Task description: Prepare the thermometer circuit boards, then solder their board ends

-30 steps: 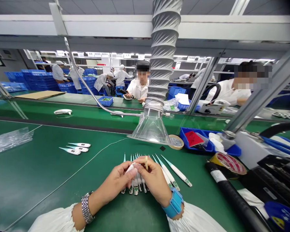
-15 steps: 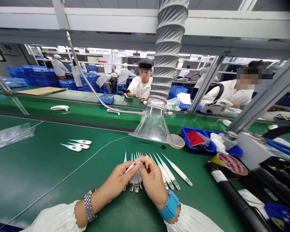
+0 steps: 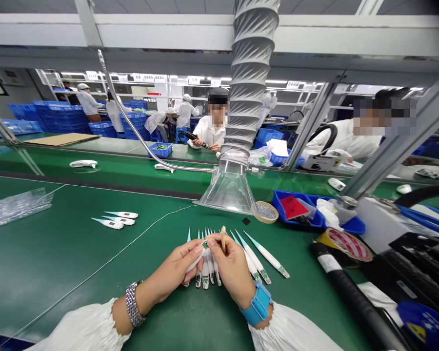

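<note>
My left hand point(image 3: 181, 263) is closed around a white digital thermometer point(image 3: 196, 261), whose open end shows a bit of green circuit board between the fingertips. My right hand point(image 3: 231, 265) pinches at that same end, thumb against fingers. What the pinch holds is too small and hidden to name. A tan finger cot point(image 3: 223, 239) covers one right finger. Under and behind both hands several more thermometers with pale blue tips lie fanned out, open ends towards me. To the right, a thermometer point(image 3: 267, 253) lies outermost in that fan.
A clear fume hood point(image 3: 229, 187) hangs just beyond my hands. Beside it sit a round dish point(image 3: 266, 212) of small metal parts and a blue bin point(image 3: 300, 222). Assembled thermometers point(image 3: 113, 223) lie at left near plastic bags point(image 3: 16, 207). Tape point(image 3: 346, 243) and a black tube point(image 3: 351, 292) are at right.
My right fingers have shifted slightly at the thermometer's end, where more green now shows. White pieces on the far green belt have slid left.
</note>
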`<state>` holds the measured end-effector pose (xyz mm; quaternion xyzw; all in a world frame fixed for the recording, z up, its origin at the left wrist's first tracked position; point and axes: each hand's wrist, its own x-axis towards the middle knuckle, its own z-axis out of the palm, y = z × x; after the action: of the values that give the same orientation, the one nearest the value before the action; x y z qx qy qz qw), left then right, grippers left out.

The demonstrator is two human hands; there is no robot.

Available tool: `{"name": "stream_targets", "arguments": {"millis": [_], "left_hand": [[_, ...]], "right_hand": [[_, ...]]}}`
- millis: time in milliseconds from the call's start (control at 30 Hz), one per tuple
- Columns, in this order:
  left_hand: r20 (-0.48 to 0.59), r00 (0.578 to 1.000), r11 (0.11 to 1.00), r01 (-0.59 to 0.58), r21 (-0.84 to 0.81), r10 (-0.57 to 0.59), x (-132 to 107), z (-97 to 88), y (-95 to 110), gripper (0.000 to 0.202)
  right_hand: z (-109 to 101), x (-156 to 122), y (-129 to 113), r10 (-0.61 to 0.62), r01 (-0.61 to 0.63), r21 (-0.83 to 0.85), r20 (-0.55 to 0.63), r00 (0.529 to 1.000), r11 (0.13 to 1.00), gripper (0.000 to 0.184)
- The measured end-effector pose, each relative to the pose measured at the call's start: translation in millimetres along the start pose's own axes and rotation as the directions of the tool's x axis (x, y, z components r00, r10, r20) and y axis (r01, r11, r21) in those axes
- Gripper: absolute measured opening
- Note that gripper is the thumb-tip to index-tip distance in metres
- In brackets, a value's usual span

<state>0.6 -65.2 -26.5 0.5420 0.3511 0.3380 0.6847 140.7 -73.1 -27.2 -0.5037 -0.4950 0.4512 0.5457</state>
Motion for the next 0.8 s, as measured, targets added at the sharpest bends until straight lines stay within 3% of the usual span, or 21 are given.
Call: {"name": "stream_targets", "arguments": {"millis": [200,367,467,567,667,733,800], "left_hand": [[-0.001,1.0,0.999,0.017,-0.035,-0.017,2.0,-1.8,-1.8,0.039],[-0.02,0.999,1.0,0.026,-0.01,-0.026,4.5,-6.9,-1.6,0.041],[-0.045,0.999,0.994,-0.018,0.107,0.023,5.9,-21.3,2.0,0.044],[-0.063,0.995,0.944,-0.047,0.327,0.072,2.1,-43.9,9.8,0.043],[-0.089,0.99,0.768,-0.027,0.639,0.109,-7.0,-63.6,16.0,0.037],[-0.09,0.982,0.521,-0.011,0.854,0.168,-12.3,-70.8,15.4,0.039],[-0.02,0.976,0.217,-0.029,0.976,0.218,-14.4,-73.3,10.8,0.041]], "right_hand": [[-0.2,2.8,1.8,0.015,-0.015,-0.025,0.0,1.0,1.0,0.031],[-4.2,4.2,0.9,-0.169,0.168,-0.148,0.01,0.986,0.975,0.027],[-9.3,4.7,0.8,-0.25,0.245,-0.209,0.003,0.968,0.947,0.027],[-14.3,6.0,1.5,-0.296,0.286,-0.25,-0.003,0.955,0.925,0.026],[-17.5,7.0,1.5,-0.321,0.308,-0.256,-0.009,0.947,0.916,0.026],[-18.5,7.0,1.2,-0.335,0.321,-0.257,-0.012,0.942,0.912,0.026],[-18.8,6.4,1.3,-0.343,0.329,-0.263,-0.009,0.939,0.907,0.026]]}}
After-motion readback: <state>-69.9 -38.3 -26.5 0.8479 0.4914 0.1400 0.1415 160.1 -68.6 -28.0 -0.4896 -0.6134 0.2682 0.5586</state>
